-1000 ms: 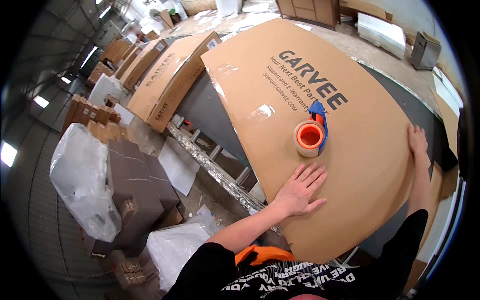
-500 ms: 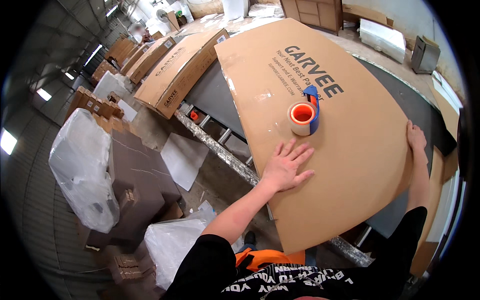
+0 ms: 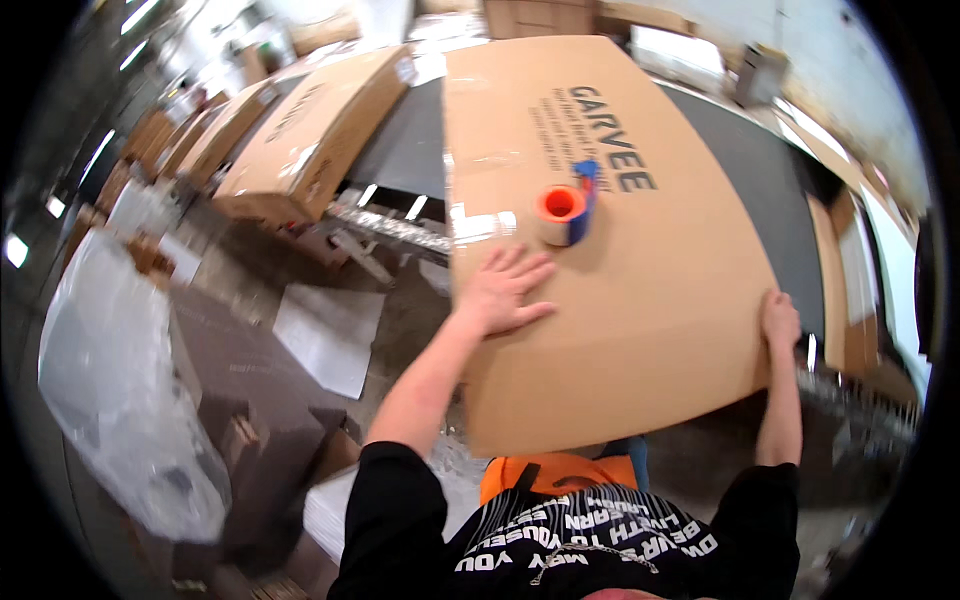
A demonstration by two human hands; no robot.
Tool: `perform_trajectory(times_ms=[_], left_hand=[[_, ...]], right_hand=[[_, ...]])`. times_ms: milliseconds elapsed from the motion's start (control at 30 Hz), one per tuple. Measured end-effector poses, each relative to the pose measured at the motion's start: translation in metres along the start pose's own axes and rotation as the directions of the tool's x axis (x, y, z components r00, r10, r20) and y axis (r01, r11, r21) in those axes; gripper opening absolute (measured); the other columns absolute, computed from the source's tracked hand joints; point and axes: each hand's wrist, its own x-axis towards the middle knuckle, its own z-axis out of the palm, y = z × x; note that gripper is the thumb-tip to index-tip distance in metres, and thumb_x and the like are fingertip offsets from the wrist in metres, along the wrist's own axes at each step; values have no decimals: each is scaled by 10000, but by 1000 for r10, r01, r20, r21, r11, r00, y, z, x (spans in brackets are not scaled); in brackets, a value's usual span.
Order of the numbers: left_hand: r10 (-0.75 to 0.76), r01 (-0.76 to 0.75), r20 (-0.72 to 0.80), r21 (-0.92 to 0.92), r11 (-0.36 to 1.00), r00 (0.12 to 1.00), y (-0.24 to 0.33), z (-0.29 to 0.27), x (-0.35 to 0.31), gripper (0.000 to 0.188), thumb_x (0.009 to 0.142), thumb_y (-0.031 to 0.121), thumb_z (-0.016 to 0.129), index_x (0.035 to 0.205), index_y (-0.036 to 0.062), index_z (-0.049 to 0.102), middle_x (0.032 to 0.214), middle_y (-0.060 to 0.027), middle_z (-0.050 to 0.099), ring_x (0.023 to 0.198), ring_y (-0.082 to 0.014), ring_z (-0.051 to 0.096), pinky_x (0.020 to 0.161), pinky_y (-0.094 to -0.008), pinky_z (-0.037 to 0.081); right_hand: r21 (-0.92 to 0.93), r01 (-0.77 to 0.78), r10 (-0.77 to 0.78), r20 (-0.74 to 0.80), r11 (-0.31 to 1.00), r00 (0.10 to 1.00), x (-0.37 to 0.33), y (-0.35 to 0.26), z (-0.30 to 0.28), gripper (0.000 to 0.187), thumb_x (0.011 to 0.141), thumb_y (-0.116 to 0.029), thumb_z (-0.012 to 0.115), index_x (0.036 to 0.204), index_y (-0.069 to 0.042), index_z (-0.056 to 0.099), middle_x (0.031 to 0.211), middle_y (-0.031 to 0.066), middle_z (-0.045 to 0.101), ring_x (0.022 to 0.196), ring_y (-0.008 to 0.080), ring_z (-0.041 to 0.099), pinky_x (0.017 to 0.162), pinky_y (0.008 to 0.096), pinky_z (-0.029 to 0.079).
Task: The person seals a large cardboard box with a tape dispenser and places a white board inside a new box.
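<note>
A large flat cardboard box (image 3: 640, 350) with dark print lies before me, its near end jutting past the conveyor edge toward my body. Fingers spread, my left hand (image 3: 505, 295) rests flat on its top near the left edge. My right hand (image 3: 781, 320) is closed around the box's right edge; the fingertips are hidden. A tape dispenser (image 3: 562, 213) with a blue handle and orange core stands on the box, just beyond my left hand and touched by neither hand. Shiny clear tape (image 3: 485, 226) shows along the left edge.
The dark conveyor belt (image 3: 715, 140) runs under the box. Another cardboard box (image 3: 310, 125) lies on it to the left, with more beyond. Plastic-wrapped goods (image 3: 120, 380) and a dark brown block (image 3: 265, 370) stand at left. A white sheet (image 3: 330, 335) lies on the floor.
The box has turned on the conveyor, its near end swinging left and closer to me, with both hands still on it. The tape dispenser has moved along with it. My view has shifted too.
</note>
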Motion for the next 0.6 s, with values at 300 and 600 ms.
perform_trajectory(times_ms=[300, 600], left_hand=[[7, -4, 200, -18, 1000, 980, 35, -20, -111, 1226, 514, 680, 772, 1471, 61, 319, 1546, -260, 167, 1400, -543, 83, 1156, -592, 88], [-11, 151, -370, 351, 924, 929, 43, 31, -95, 666, 664, 173, 611, 1322, 98, 545, 1385, -197, 503, 1205, -560, 455, 1025, -608, 379]], right_hand=[[308, 234, -59, -486, 922, 872, -201, -27, 39, 557, 874, -319, 599, 1268, 53, 466, 1122, 256, 583, 995, 425, 552, 863, 515, 450], [750, 408, -67, -441, 521, 895, -201, -26, 86, 747, 921, -361, 447, 1442, 95, 167, 1438, 320, 291, 1334, 448, 319, 1117, 464, 253]])
